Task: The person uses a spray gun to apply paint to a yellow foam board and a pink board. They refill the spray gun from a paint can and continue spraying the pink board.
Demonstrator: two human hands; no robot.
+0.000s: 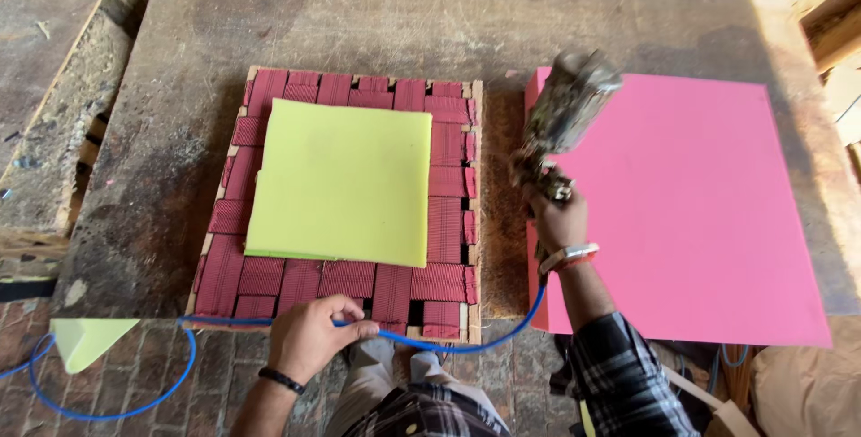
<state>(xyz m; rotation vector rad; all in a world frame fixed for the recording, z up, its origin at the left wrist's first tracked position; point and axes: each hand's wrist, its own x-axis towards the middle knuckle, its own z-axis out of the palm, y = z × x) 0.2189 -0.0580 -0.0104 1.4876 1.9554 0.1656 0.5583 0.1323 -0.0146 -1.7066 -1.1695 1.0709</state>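
The right hand (558,222) is raised over the table (161,132), its fingers wrapped tight round the handle of a spray gun (565,118), whose paint-crusted cup tilts up and away (the metal is blurred, so finer detail is lost). The gun hangs above the gap between two pieces: a webbed seat frame (439,222) of woven dark-red straps on a wooden surround, and a large pink foam sheet (691,195) lying flat to its right, with its near edge reaching past the table edge. A yellow-green foam square (341,181) rests on the webbing, set towards the frame's left and leaving red straps showing at the top, right and bottom.

The left hand (309,336) sits at the frame's near edge, fingers curled over a blue air hose (117,412) and pinching it. The hose runs right from that hand up towards the gun, and left in a loop across the brick floor (206,383). A small yellow-green foam offcut (85,338) lies beside that loop.
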